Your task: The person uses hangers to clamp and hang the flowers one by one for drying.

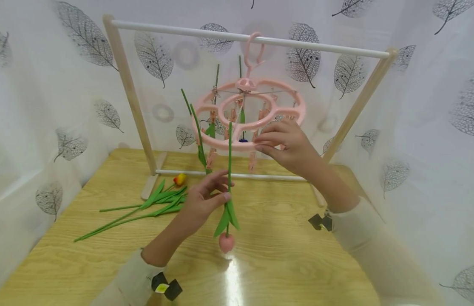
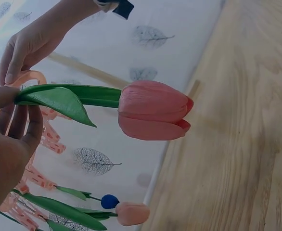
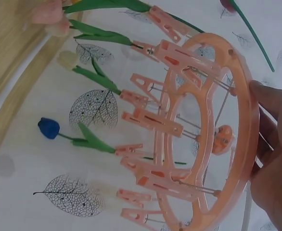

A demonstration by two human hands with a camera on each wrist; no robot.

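A pink artificial tulip (image 1: 226,243) hangs head down from my left hand (image 1: 204,197), which pinches its green stem just above the leaves. Its bloom (image 2: 153,109) appears large in the left wrist view. With my right hand (image 1: 290,142) I hold the near right rim of a round pink clip hanger (image 1: 217,145), thumb and fingers on the ring. Several pink clothespins (image 3: 153,122) dangle from it. Some grip upside-down flowers, among them a blue tulip (image 3: 48,128) and a whitish one (image 3: 68,59).
The hanger's hook (image 1: 249,51) goes over the white top bar (image 1: 317,45) of a wooden-legged rack (image 1: 129,93). Several more tulips lie at the left on the wooden table (image 1: 106,263), one with a red-yellow bloom (image 1: 179,179). A leaf-print curtain (image 1: 412,106) surrounds the table.
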